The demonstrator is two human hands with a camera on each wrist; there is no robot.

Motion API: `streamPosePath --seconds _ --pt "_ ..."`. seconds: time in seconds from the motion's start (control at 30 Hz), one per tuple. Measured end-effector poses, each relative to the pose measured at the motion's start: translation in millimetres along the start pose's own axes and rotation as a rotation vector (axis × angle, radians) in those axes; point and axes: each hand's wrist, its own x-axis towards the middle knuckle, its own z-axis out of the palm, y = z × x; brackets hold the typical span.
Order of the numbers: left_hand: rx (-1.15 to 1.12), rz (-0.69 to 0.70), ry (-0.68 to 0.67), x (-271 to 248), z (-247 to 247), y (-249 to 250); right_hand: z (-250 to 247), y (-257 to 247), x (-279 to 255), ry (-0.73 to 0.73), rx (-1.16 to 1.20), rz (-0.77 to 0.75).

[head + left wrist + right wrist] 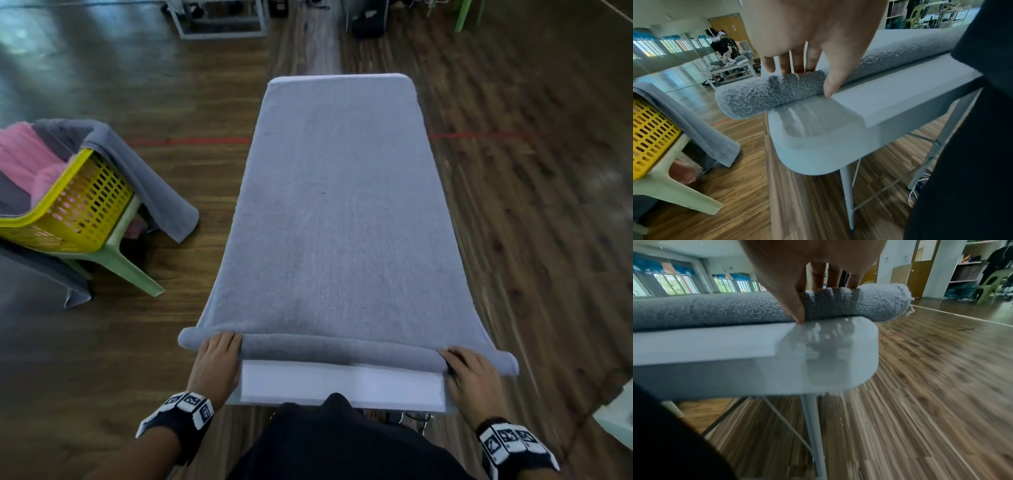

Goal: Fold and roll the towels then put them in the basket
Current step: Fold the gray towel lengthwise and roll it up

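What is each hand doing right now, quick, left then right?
Left hand: fingers and thumb curled round the rolled end of the grey towel.
Right hand: grips the same roll near its other end.

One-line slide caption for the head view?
Both hands, left hand and right hand, roll the grey terry towel along the white folding table.

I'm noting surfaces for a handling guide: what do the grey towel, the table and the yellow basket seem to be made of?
Grey towel: looped terry cloth, probably cotton; nubby pile shows in the wrist views.
Table: likely moulded plastic top, smooth and faintly glossy, on metal-looking legs.
Yellow basket: rigid plastic, with slotted walls.
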Motion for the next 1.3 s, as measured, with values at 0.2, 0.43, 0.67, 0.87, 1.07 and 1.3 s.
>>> streamPosePath --seconds 0.2,0.43,0.67,0.87,1.07,1.3 --pt "-0.094 -0.040 -0.055 10.2 -0.6 -9.3 -18.7 0.4 33.7 0.015 -0.021 0.055" --pt "-0.092 0.029 0.015 -4.6 10.9 -7.5 3.1 6.8 11.3 -0.049 -0.080 -0.049" --pt "-0.065 -0.033 -0.038 16.0 -10.2 -4.5 -22.3 -5.0 49.0 -0.074 -0.065 0.065" --pt "-0.148 -0.014 0.001 13.7 -6.1 5.2 -7.7 -6.9 26.8 -0.027 0.013 0.000" --pt "-0.171 -0.071 -0.089 21.8 -10.2 0.2 -15.8 -10.1 36.9 -0.104 -0.021 0.159" --pt "-0.236 -0.064 0.004 17.2 1.0 5.9 -5.7 -14.6 29.9 -0.045 0.069 0.008"
